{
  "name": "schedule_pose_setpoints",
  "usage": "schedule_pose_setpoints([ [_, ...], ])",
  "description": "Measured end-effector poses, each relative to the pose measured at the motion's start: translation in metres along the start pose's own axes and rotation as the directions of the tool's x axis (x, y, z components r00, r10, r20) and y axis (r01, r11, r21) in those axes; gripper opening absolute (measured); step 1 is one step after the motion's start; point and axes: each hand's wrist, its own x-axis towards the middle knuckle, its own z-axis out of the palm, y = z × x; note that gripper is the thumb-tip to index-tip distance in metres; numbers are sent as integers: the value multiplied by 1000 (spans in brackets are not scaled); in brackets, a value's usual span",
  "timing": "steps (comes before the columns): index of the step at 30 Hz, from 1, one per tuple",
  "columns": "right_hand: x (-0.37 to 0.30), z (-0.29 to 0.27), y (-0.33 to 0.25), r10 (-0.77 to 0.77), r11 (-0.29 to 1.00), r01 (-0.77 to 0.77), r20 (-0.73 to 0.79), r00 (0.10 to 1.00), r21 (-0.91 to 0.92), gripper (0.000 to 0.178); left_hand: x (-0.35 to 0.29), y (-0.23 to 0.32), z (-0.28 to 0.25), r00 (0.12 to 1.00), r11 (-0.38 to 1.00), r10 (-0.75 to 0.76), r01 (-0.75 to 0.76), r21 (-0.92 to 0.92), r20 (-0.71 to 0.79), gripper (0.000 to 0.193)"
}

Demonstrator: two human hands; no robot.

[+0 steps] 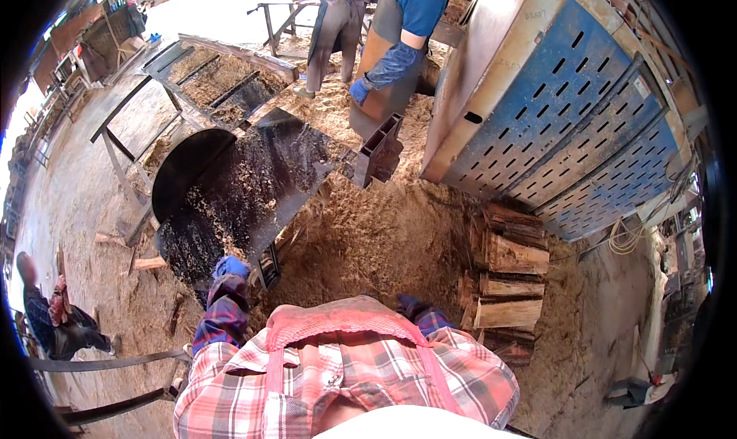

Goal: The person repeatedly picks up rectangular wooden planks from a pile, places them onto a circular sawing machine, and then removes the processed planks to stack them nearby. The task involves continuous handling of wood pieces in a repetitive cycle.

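My left hand (232, 267), in a blue glove, is at the near edge of a dark metal machine table (276, 162) strewn with sawdust. Its fingers look curled in, and whatever they hold, if anything, is hidden. A large dark rounded plate (188, 166) stands at the table's left side, with wood chips (223, 220) lying close to my glove. My right hand (408, 304) hangs low in front of my body, mostly covered by my red apron (345, 320); its fingers do not show. The nearest thing on that side is a stack of split wood blocks (510, 293).
A person in a blue shirt and long apron (384, 78) stands beyond the table, another person (338, 32) behind. A big blue slotted metal panel (568, 124) rises at right. Deep sawdust (384, 231) covers the ground ahead. A further person (61, 316) is at far left.
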Motion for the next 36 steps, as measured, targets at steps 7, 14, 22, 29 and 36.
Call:
schedule_pose_setpoints([
  [7, 11, 31, -36, 107, 992, -99, 87, 991, -82, 31, -19, 0, -16, 999, 999, 30, -31, -45, -29, 38],
  [14, 16, 49, -44, 107, 957, -63, 145, 984, -282, 39, -10, 1, -6, 1000, 999, -6, 6, -52, -4, 36],
  [22, 23, 40, -43, 27, 790, 171, 312, 950, -589, 43, -18, 1, -15, 1000, 995, -10, 9, -104, -5, 34],
  [29, 48, 38, -30, 175, 938, -92, 227, 958, -335, 39, -16, 1, -15, 999, 995, 28, -30, -97, -24, 34],
  [36, -5, 58, -52, -311, 257, 705, 634, 708, -661, 18, -3, -15, 1, 997, 996, 61, -64, -63, -51, 35],
])
